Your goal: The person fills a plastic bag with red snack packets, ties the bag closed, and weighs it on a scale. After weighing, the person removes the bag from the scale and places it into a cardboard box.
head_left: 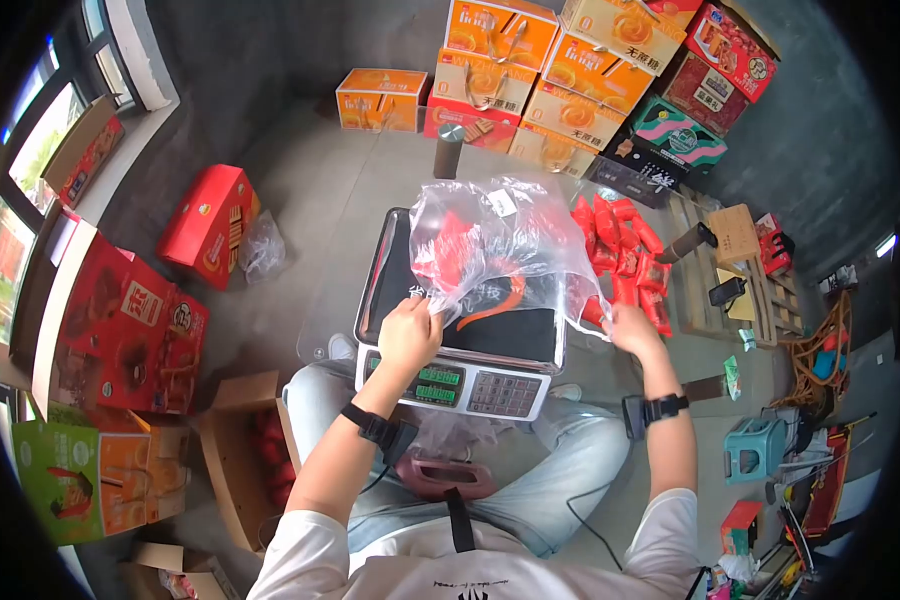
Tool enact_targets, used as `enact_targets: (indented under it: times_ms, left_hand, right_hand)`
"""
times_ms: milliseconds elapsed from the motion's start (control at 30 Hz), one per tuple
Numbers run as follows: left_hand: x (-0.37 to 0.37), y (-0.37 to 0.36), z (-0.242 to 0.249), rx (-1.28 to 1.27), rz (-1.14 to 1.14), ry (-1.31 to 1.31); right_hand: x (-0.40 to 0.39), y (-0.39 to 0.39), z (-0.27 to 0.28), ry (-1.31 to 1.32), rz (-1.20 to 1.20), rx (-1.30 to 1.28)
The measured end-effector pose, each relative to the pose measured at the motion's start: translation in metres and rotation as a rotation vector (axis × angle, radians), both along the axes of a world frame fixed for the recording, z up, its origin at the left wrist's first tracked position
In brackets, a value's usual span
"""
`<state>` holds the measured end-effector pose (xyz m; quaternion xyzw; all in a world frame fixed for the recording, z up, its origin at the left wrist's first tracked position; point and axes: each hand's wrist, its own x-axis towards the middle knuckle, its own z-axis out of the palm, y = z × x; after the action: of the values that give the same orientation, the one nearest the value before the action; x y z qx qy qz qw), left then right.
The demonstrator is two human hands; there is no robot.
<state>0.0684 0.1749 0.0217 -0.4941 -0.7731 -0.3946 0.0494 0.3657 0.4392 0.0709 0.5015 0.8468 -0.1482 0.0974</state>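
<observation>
My left hand [410, 332] is closed on the gathered edge of a clear plastic bag [545, 215]. At the bag's other side, my right hand [635, 332] pinches a corner, stretching the opening between both hands. Something red [448, 245] shows through the bag's left part, its outline blurred by the plastic. Underneath lies the black platform of a digital scale [380, 290], with lit green displays [437, 385] and a keypad [505, 395] facing me. Several small red packets [625, 245] are heaped just right of the bag, close to my right hand.
Orange gift boxes [585, 75] are stacked at the back, with a dark cup [449, 155] before them. Red boxes [208, 225] stand left, near an open carton [235, 460]. A wooden pallet [715, 310], a phone [727, 291] and a teal stool [753, 450] are on the right.
</observation>
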Motion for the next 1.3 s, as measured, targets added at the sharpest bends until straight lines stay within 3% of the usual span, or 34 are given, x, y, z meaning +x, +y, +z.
enact_targets:
  times_ms: [67, 267, 300, 533, 600, 633, 733, 767, 800, 867, 933, 1000, 1100, 1200, 1267, 1300]
  left_hand:
    - [0.000, 0.001, -0.001, -0.008, -0.003, 0.009]
    - [-0.002, 0.004, -0.007, -0.031, 0.007, 0.046]
    - [-0.002, 0.004, -0.006, -0.050, 0.003, 0.036]
    - [0.001, 0.002, -0.005, -0.076, -0.002, 0.036]
    - [-0.002, 0.004, -0.004, -0.074, 0.000, 0.022]
    - [-0.002, 0.004, -0.005, -0.074, -0.001, 0.025]
    - [0.001, 0.002, -0.005, -0.074, -0.005, 0.028]
    - [0.000, 0.003, -0.003, -0.070, 0.001, 0.035]
    - [-0.001, 0.005, -0.003, -0.065, -0.004, 0.037]
    - [0.000, 0.003, -0.002, -0.060, -0.011, 0.044]
    - [0.002, 0.003, 0.000, -0.088, -0.006, 0.045]
    - [0.002, 0.004, -0.002, -0.088, 0.008, 0.046]
    - [0.001, 0.004, -0.004, -0.071, 0.008, 0.058]
    - [0.002, 0.003, -0.004, -0.058, 0.007, 0.060]
    - [0.001, 0.004, -0.005, -0.031, -0.006, 0.063]
    - [0.001, 0.004, -0.004, -0.031, -0.002, 0.073]
  right_hand:
    - [-0.003, 0.009, -0.025, 0.115, 0.049, 0.393]
    - [-0.012, 0.005, -0.082, 0.017, -0.008, 0.308]
    - [-0.011, 0.005, -0.096, 0.037, -0.021, 0.401]
    - [0.005, -0.011, -0.101, 0.234, -0.081, 0.386]
    - [0.012, -0.022, -0.106, 0.721, -0.450, 0.367]
    - [0.012, -0.023, -0.108, 0.719, -0.447, 0.368]
    - [0.017, -0.032, -0.110, 1.437, -0.825, 0.199]
    - [0.011, -0.045, -0.092, 1.515, -0.819, 0.206]
    - [0.003, -0.067, -0.064, 1.519, -0.821, 0.212]
    - [-0.013, -0.113, -0.019, 1.536, -0.454, -0.076]
    - [-0.027, -0.127, -0.014, 1.329, 0.021, 0.122]
    - [-0.052, -0.141, 0.030, 0.908, 0.487, 0.315]
    - [-0.091, -0.146, 0.057, 0.444, 0.362, -0.021]
    - [-0.119, -0.119, 0.034, 0.481, 0.180, -0.192]
    - [-0.133, -0.112, 0.037, 0.454, 0.197, -0.186]
    - [-0.144, -0.110, 0.039, 0.443, 0.095, -0.160]
